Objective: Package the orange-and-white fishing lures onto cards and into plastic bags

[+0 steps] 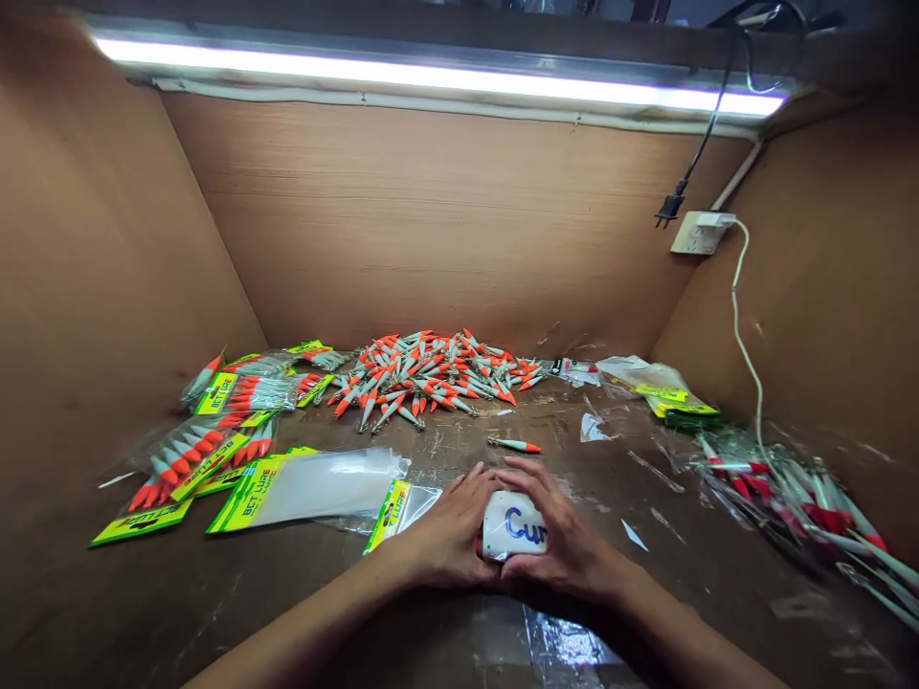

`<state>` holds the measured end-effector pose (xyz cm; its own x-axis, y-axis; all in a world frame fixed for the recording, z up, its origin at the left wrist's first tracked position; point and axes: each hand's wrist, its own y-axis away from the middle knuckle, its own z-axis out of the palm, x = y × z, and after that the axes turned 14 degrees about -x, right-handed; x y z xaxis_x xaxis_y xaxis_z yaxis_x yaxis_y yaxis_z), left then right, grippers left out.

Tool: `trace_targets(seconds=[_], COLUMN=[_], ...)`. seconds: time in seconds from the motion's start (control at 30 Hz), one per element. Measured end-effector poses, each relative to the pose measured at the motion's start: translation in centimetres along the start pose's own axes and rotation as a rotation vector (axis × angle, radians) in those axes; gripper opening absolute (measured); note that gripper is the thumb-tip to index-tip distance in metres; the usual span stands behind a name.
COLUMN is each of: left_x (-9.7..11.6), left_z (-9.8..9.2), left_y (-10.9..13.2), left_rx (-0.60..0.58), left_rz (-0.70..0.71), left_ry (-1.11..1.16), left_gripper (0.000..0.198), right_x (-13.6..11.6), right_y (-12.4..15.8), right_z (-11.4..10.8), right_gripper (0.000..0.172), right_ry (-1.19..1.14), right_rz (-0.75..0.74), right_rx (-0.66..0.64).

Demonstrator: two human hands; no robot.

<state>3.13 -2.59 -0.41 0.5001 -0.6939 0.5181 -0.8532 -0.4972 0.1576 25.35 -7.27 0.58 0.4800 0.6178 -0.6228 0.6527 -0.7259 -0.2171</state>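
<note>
Near the front middle of the table, both hands close around a small white block (pixel 515 524) with blue handwritten letters reading "Cur". My left hand (pixel 465 524) grips its left side, where a bit of red shows under the palm. The right side is wrapped by my right hand (pixel 564 526), which covers the end of the lettering. A clear bag with a yellow-green header (pixel 389 517) lies partly beneath my left hand. Just beyond my fingertips rests one orange-and-white fishing lure (pixel 515 445).
A large heap of lures (pixel 431 375) sits by the back wall. Filled lure packs (pixel 193 450) and flat packaging bags (pixel 316 490) lie to the left. Bagged red-and-white lures (pixel 811 507) are at right, below a white cable (pixel 739 316) and a hanging plug (pixel 671 206).
</note>
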Motion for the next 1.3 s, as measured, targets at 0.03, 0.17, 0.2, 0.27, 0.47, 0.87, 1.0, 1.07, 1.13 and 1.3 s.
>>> trace_targets(seconds=[0.03, 0.17, 0.2, 0.27, 0.47, 0.87, 1.0, 1.07, 1.13, 1.3], left_x=[0.1, 0.7, 0.8, 1.0, 1.4, 3.4, 2.3, 1.5, 0.7, 0.0], left_z=[0.2, 0.4, 0.4, 0.3, 0.5, -7.3, -11.4, -12.0, -11.9, -11.3], left_y=[-0.2, -0.4, -0.4, -0.4, -1.7, -0.2, 2.1, 2.8, 3.2, 3.6], left_rx=[0.034, 0.101, 0.101, 0.093, 0.086, 0.469, 0.638, 0.704, 0.782, 0.894], left_rz=[0.007, 0.016, 0.025, 0.032, 0.085, 0.077, 0.138, 0.149, 0.166, 0.216], left_ry=[-0.002, -0.017, -0.02, -0.033, -0.066, 0.211, 0.527, 0.586, 0.607, 0.527], left_gripper=[0.115, 0.107, 0.102, 0.094, 0.095, 0.097, 0.08, 0.073, 0.068, 0.069], right_x=[-0.1, -0.2, -0.2, 0.0, 0.4, -0.7, -0.6, -0.5, -0.3, 0.8], right_y=[0.0, 0.2, 0.2, 0.3, 0.3, 1.4, 1.3, 1.1, 1.0, 0.8], right_z=[-0.1, -0.1, -0.1, 0.0, 0.8, -1.7, -1.9, -1.7, -1.5, -1.1], right_gripper=[0.094, 0.092, 0.092, 0.095, 0.107, 0.078, 0.074, 0.073, 0.073, 0.073], right_ry=[0.006, 0.03, 0.037, 0.043, 0.007, -0.024, -0.043, -0.038, -0.03, -0.023], right_rz=[0.0, 0.031, 0.041, 0.053, 0.074, 0.116, 0.156, 0.163, 0.172, 0.192], right_rx=[0.008, 0.006, 0.01, 0.016, 0.082, 0.509, 0.444, 0.387, 0.349, 0.338])
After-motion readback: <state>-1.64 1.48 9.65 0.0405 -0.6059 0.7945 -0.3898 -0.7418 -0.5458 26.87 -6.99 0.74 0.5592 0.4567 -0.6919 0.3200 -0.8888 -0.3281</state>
